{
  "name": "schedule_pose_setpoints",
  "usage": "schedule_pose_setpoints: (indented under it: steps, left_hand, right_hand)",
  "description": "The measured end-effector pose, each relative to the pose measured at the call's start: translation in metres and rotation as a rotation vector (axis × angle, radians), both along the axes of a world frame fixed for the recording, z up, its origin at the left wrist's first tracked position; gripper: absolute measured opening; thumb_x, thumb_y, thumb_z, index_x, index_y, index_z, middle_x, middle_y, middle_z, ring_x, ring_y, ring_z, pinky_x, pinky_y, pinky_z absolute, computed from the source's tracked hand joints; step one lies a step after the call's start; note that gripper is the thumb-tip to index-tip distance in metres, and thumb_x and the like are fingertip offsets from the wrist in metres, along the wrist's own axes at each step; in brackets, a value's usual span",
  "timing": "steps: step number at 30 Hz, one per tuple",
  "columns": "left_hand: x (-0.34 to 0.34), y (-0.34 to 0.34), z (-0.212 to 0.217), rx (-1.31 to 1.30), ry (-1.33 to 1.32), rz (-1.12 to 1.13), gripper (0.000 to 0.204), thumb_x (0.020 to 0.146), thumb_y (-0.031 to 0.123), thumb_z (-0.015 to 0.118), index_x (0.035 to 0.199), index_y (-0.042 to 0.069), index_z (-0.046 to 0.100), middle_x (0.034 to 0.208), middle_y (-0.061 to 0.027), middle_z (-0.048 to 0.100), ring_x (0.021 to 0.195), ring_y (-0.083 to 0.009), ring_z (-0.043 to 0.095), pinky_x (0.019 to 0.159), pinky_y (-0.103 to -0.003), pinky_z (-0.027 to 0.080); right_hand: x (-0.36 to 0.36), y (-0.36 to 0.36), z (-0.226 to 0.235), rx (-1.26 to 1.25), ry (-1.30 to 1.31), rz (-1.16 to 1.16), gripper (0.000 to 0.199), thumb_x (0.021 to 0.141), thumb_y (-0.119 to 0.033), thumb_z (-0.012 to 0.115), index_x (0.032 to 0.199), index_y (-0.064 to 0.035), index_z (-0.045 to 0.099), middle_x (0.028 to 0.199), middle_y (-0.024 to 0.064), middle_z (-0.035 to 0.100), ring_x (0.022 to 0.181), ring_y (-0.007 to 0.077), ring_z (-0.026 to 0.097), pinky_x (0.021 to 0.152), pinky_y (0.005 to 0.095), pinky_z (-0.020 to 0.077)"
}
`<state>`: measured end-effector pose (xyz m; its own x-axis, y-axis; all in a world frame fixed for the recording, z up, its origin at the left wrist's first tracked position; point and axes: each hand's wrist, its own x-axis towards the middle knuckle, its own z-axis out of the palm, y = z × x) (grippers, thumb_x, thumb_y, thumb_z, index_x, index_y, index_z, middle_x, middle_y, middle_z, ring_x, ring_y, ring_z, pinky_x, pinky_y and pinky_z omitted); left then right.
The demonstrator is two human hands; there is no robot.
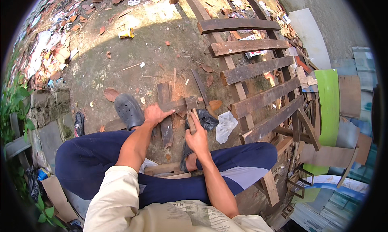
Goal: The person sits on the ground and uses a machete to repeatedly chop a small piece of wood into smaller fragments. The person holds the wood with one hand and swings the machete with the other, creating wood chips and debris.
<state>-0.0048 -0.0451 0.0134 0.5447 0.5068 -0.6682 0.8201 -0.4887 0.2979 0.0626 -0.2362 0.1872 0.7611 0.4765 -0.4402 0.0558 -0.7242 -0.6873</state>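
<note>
My left hand (pixel 154 114) grips one end of a short wooden piece (pixel 171 105), thumb stretched along it. That piece lies across a longer dark board (pixel 165 129) on the ground. My right hand (pixel 197 137) is closed round the wooden handle of a tool (pixel 191 122). Its upper end meets the right end of the short piece; the kind of tool cannot be made out. Just beyond lies a long dark blade (pixel 199 86) with a light handle.
A slatted wooden frame (pixel 264 74) stands at the right, beside stacked scrap wood and a green panel (pixel 326 106). A black plastic bag (pixel 207 120) and a clear bag (pixel 226 127) lie by my right hand. Leaves and litter cover the far ground.
</note>
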Motion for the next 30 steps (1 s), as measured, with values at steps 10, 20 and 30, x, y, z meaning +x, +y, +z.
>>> schedule_pose_setpoints:
  steps: [10,20,30]
  left_hand:
    - [-0.01,-0.004,-0.008,0.064,-0.057,0.018,0.122,0.067,0.095,0.063,0.125,-0.012,0.064,0.122,-0.0276,0.069,0.121,-0.0404,0.065,0.105,-0.048,0.05]
    - [-0.01,0.004,-0.001,0.036,-0.037,0.012,0.12,0.068,0.095,0.061,0.125,-0.01,0.065,0.124,-0.0265,0.068,0.122,-0.0359,0.065,0.103,-0.044,0.052]
    - [0.004,0.006,0.017,-0.053,-0.044,0.01,0.118,0.071,0.093,0.062,0.123,-0.012,0.065,0.116,-0.0294,0.071,0.114,-0.0398,0.069,0.101,-0.046,0.054]
  right_hand:
    - [-0.051,-0.05,0.089,0.053,0.022,0.022,0.071,0.086,-0.001,0.06,0.154,-0.0179,0.048,0.127,0.0253,0.07,0.112,0.0419,0.071,0.096,0.0421,0.0568]
    - [-0.039,-0.034,0.074,-0.014,0.097,0.002,0.07,0.085,0.0,0.058,0.153,-0.0162,0.051,0.136,0.0256,0.066,0.123,0.0346,0.068,0.101,0.0404,0.0529]
    - [0.004,-0.008,-0.008,0.067,0.025,-0.036,0.068,0.086,-0.002,0.061,0.153,-0.0118,0.05,0.138,0.0271,0.064,0.129,0.0418,0.062,0.107,0.0406,0.0488]
